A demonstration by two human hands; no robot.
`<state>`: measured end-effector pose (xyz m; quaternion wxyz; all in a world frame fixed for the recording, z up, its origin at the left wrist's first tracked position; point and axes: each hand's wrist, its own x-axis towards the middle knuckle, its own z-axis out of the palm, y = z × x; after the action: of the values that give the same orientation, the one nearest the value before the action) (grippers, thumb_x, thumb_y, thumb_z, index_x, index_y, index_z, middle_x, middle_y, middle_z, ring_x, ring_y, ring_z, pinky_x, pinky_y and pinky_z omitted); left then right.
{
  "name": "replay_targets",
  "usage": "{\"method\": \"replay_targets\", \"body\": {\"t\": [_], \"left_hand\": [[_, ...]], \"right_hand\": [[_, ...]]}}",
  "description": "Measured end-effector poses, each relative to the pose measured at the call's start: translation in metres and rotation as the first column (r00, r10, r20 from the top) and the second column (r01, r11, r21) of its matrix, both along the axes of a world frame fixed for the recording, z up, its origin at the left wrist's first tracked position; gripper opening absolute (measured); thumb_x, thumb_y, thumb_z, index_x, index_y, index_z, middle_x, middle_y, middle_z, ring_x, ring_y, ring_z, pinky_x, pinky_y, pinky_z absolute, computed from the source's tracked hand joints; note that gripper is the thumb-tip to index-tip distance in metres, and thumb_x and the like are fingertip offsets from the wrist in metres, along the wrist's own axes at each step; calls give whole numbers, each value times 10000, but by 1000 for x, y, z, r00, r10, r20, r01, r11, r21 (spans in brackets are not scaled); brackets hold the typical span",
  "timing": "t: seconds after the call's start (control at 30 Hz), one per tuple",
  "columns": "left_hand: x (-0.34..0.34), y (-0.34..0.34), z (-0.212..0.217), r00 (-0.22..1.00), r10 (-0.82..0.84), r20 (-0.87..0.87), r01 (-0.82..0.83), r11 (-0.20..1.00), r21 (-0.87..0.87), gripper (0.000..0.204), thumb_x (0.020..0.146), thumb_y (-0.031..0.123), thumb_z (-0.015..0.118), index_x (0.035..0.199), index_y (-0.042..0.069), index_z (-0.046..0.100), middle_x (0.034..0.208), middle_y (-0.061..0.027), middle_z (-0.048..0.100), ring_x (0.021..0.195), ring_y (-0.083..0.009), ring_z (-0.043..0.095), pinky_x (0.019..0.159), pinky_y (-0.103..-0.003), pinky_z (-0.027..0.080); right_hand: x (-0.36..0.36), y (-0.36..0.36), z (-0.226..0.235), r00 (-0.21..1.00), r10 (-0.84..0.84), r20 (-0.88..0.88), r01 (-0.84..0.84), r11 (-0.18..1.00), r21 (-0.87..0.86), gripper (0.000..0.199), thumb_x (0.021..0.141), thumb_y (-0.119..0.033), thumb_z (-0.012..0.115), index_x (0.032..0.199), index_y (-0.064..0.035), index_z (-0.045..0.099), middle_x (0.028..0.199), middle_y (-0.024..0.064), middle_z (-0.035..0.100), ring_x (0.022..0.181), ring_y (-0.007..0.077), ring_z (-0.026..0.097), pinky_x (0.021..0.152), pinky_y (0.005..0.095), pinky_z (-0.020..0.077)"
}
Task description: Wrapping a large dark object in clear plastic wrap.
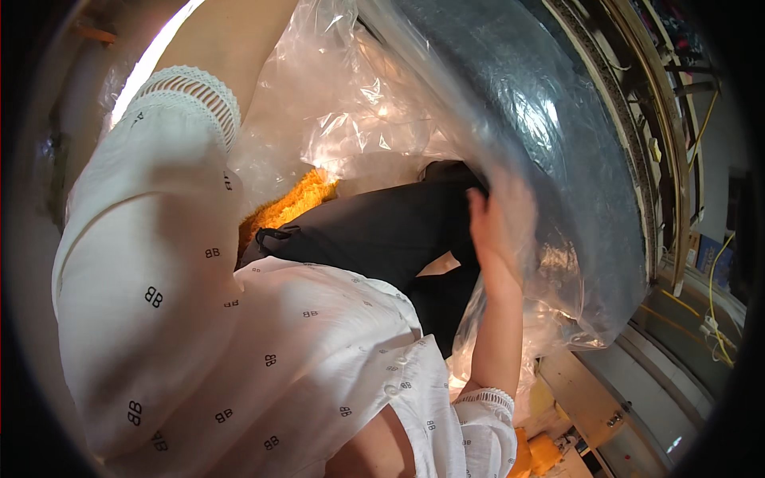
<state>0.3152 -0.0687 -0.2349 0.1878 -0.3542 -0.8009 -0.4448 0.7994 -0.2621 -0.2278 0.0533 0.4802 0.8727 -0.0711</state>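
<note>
One of the hands (505,213), trousers (374,223) close left, plastic (586,139) edge right

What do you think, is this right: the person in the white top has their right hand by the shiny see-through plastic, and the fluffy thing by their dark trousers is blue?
Not quite: the fluffy thing is orange-yellow, not blue, as the head view shows. The white top, right hand, plastic and dark trousers are as you said.
</note>
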Motion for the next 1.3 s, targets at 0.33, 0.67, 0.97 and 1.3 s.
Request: {"method": "replay_targets", "body": {"t": [0.33,0.67,0.97,1.3], "left_hand": [[5,1,0,997,-12,74,2,992,128,269,804,231,493,976,33,553,967,-228,595,931,-384,565,804,-457,436],[5,4,0,991,-16,132,-3,991,136,256,812,238,510,980,52,561,960,-207,605,934,-367,570,810,-435,439],[-24,13,-11,992,5,126,-30,979,200,267,828,256,506,1007,75,586,1017,-172,610,995,-329,563,851,-407,435],[-77,22,-20,997,52,52,-58,990,125,267,833,283,499,1001,93,583,984,-168,619,945,-335,578,816,-417,445]], "right_hand": [[-62,1,-61,879,-431,-203,70,538,-840,550,870,-474,459,992,40,611,836,110,642,757,169,591,687,298,456],[-55,-29,-32,674,2,-739,-524,707,-476,200,833,-179,514,900,-10,597,1065,122,541,964,302,519,848,364,398],[46,-80,51,529,93,-844,-713,587,-383,141,772,-160,569,790,-29,618,983,164,583,898,359,530,825,440,401],[48,-47,-55,719,23,-694,-98,993,-69,196,788,-232,632,838,-42,631,886,139,612,849,311,562,788,421,421]]}}
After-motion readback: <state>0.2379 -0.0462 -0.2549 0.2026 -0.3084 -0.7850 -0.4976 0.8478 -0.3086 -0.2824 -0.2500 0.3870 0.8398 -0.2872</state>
